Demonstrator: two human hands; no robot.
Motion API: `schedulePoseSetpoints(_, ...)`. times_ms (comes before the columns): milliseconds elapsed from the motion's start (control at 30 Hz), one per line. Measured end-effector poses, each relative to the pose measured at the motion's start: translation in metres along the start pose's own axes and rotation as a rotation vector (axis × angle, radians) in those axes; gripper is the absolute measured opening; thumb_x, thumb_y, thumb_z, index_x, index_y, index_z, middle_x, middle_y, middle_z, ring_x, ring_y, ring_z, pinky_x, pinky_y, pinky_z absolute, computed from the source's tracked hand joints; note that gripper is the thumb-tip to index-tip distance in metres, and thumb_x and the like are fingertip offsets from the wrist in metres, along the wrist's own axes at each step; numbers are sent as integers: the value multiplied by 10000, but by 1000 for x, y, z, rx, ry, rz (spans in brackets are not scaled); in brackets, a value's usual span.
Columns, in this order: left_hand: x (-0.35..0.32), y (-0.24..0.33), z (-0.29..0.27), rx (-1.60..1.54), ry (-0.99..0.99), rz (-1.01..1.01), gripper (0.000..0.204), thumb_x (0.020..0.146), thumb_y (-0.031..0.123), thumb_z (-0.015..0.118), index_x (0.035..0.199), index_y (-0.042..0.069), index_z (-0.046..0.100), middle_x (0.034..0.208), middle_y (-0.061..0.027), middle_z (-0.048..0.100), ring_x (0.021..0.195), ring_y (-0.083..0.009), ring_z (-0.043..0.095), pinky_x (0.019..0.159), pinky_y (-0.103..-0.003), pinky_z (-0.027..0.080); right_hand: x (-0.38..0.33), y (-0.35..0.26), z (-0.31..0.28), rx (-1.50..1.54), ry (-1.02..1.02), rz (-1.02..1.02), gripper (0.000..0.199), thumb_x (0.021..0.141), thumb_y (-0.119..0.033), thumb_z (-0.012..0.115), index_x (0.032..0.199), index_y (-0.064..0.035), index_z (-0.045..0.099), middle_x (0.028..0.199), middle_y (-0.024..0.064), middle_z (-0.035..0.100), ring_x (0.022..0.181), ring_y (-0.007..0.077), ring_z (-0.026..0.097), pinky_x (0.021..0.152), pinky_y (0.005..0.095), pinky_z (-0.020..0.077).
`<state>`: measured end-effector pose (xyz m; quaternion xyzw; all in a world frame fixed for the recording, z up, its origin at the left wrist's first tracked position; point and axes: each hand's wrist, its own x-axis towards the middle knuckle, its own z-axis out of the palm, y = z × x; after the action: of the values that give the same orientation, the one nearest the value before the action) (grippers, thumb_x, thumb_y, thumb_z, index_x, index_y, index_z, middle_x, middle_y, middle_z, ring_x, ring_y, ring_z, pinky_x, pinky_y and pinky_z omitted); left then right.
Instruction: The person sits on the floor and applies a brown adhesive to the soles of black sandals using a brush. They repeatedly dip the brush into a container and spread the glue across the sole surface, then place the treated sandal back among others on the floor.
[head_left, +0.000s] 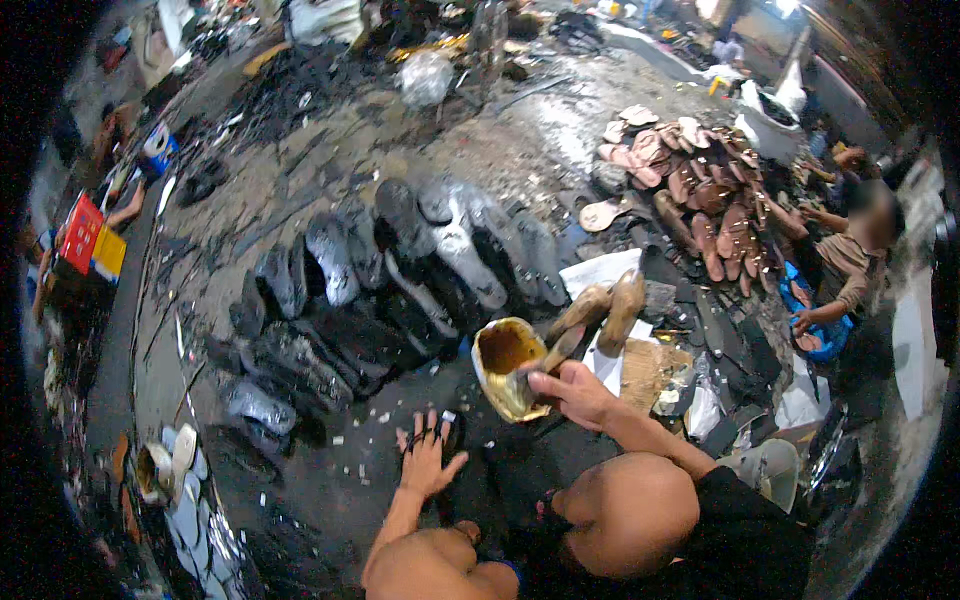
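My right hand (577, 396) is closed around a brush (562, 350) with a wooden handle. The brush's lower end dips into a pot (484, 366) with a crusted, pale rim and amber, glue-like stuff inside. My left hand (426, 460) is empty, fingers spread over the dark floor, close to a small white scrap (448, 417). Beyond it lie rows of black shoe soles (330, 258), several with a wet-looking shine. Just past the pot, two brown shoe lasts (622, 312) rest on white paper (603, 270).
A heap of pinkish-brown soles (735, 235) lies at the far right, near a seated person (845, 265) with a blue bag. Brown cardboard (650, 375) and dark offcuts (735, 335) lie right of the pot. Pale insole-shaped pieces (190, 520) and a tin (152, 470) are at the left.
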<state>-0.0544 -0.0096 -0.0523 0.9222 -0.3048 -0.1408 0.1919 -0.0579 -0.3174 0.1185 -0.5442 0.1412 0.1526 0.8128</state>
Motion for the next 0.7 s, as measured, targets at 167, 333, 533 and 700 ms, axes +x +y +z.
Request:
schedulePoseSetpoints(167,53,-4,-31,-1391,345,-312,533,1042,362,404,1384,-21,542,1442,-172,538,1377,-334,457,1173,-483,304,42,-22,47,-665,16,-498,311,898,-77,751,1185,-14,646,1093,65,698,1017,138,637,896,313,520)
schedulePoseSetpoints(333,54,-11,-80,-1959,438,-91,423,1034,287,433,1260,-22,613,1167,-147,690,987,-258,691,927,-371,552,78,-1,103,-566,-181,-757,269,859,-32,694,1113,-117,721,1063,109,728,962,301,701,860,383,539)
schedulePoseSetpoints(533,21,39,-103,-2220,340,-352,551,1031,402,402,1391,3,528,1304,-178,627,1157,-303,642,1006,-435,522,129,-20,65,-889,111,-661,224,904,-112,711,1113,-33,700,998,115,743,853,270,716,792,361,539)
schedulePoseSetpoints(700,29,8,-93,-2145,349,-234,617,1028,439,362,1454,2,451,1431,-218,526,1278,-356,556,1103,-505,433,87,-17,79,-666,37,-816,228,857,-75,720,1084,-94,716,1025,126,741,952,264,721,818,373,560)
